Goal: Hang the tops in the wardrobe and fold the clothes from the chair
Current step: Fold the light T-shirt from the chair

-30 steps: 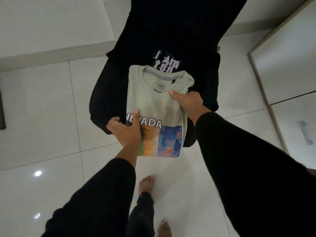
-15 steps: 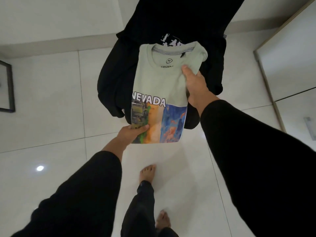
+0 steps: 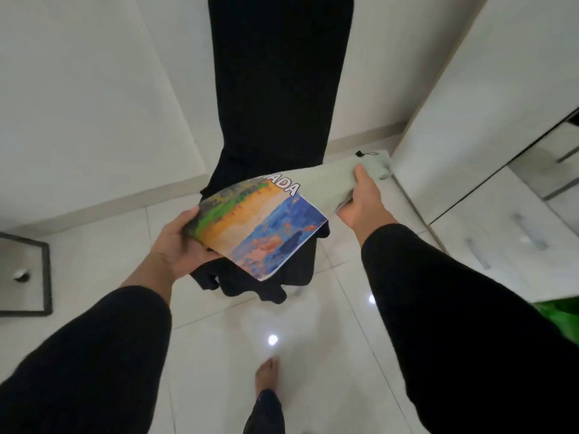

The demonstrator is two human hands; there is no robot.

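A folded pale green T-shirt (image 3: pixel 326 183) with a colourful print and the letters "ADA" is held in the air in front of me, turned diagonally. My left hand (image 3: pixel 178 245) grips its lower printed end from underneath. My right hand (image 3: pixel 360 198) grips the collar end at the upper right. Behind and below it, black clothes (image 3: pixel 275 89) drape over a chair, which they hide almost wholly.
White cabinet fronts with metal handles (image 3: pixel 529 236) stand at the right, a white wall and skirting at the left. A dark-framed object (image 3: pixel 47 277) lies on the glossy tiled floor at the far left. Something green (image 3: pixel 560 317) shows at the right edge. My bare foot (image 3: pixel 266 377) is below.
The folded T-shirt has been lifted off the black clothes and swung to the right, turning diagonal. Both hands kept their hold, and my view moved closer to the chair.
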